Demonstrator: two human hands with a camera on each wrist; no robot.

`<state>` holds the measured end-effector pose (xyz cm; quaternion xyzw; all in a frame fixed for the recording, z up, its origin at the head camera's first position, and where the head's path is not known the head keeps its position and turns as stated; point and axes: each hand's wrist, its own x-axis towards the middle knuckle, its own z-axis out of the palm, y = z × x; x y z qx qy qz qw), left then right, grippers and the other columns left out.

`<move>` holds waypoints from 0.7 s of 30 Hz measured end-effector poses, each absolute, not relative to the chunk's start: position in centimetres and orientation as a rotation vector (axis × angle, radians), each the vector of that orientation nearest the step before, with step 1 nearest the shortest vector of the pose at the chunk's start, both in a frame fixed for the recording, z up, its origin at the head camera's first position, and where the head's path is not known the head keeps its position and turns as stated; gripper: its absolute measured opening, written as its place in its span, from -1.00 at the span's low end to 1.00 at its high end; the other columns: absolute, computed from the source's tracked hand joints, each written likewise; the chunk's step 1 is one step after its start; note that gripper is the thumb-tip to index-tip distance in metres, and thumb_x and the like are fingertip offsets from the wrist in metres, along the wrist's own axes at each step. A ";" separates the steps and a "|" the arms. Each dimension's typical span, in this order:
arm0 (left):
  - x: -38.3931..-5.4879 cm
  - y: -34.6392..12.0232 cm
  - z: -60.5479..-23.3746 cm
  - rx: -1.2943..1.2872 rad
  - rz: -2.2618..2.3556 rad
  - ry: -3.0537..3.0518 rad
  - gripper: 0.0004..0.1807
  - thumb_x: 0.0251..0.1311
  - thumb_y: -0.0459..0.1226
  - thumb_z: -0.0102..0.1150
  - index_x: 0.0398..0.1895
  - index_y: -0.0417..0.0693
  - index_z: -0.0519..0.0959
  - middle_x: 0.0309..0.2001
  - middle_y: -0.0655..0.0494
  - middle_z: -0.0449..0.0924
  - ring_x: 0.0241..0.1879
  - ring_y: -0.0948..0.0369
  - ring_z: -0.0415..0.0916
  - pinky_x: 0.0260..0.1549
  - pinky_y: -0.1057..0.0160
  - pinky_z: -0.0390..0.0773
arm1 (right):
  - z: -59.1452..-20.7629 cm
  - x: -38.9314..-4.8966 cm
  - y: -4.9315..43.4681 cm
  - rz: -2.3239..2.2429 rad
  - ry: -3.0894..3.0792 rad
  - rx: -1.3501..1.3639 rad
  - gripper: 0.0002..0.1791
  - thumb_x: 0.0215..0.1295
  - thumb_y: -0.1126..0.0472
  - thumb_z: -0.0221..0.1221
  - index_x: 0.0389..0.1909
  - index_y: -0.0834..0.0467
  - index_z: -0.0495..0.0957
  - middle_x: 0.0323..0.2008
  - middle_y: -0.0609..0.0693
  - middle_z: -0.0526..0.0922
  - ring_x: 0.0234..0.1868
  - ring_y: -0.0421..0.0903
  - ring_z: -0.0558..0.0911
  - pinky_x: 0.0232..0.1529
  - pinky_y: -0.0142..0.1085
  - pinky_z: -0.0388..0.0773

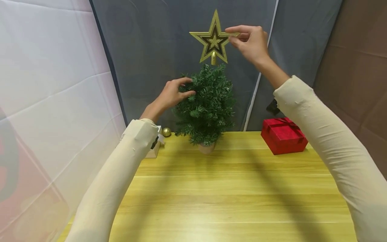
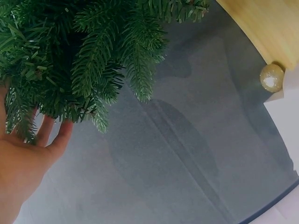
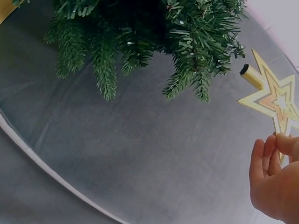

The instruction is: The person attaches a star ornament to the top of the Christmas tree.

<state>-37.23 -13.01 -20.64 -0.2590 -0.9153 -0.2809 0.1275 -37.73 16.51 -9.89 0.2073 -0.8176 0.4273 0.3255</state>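
A small green artificial Christmas tree (image 1: 208, 101) stands upright in a pale pot (image 1: 207, 148) toward the back of the table. My right hand (image 1: 252, 43) pinches one point of a gold star tree topper (image 1: 214, 35) between thumb and fingers. The star is upright above the treetop, its short hollow tube (image 3: 252, 77) toward the branches and apart from them in the right wrist view. At the tree's upper left, my left hand (image 1: 173, 93) touches the foliage with thumb and fingers spread apart. Branches partly hide those fingertips in the left wrist view.
A red gift box (image 1: 282, 136) with a ribbon sits at the table's back right. Behind my left forearm are a gold ball ornament (image 1: 166, 131) and a partly hidden white box (image 1: 153, 152). The wooden table (image 1: 223, 191) meets a grey cloth backdrop (image 1: 145, 50).
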 end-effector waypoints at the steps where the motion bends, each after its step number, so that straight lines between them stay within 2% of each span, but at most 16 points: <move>1: -37.2 -13.0 -20.6 -0.754 -0.817 -2.662 -0.36 0.42 -0.05 0.31 0.50 0.00 0.43 0.49 -0.06 0.38 0.43 -0.05 0.36 0.32 -0.12 0.46 | -9.9 -37.8 16.4 1.116 -2.139 0.544 -0.73 0.45 0.10 0.32 0.11 -0.13 0.77 -0.10 -0.05 0.83 -0.21 -0.38 0.73 -0.26 -0.44 0.47; 12: -37.1 -12.8 -20.7 -0.743 -0.816 -2.676 -0.36 0.43 -0.04 0.30 0.50 0.02 0.43 0.49 -0.05 0.37 0.42 -0.04 0.36 0.32 -0.11 0.46 | -10.0 -38.4 14.7 1.085 -2.107 0.549 -0.74 0.46 0.11 0.31 0.10 -0.11 0.78 -0.10 -0.03 0.82 -0.15 -0.32 0.76 -0.20 -0.46 0.57; 21: -37.2 -12.4 -20.7 -0.751 -0.812 -2.673 -0.36 0.43 -0.04 0.30 0.50 0.01 0.43 0.48 -0.06 0.38 0.41 -0.04 0.37 0.31 -0.11 0.46 | -9.9 -38.7 14.2 1.100 -2.113 0.550 -0.75 0.47 0.12 0.30 0.09 -0.11 0.78 -0.14 -0.03 0.83 -0.22 -0.33 0.75 -0.30 -0.44 0.47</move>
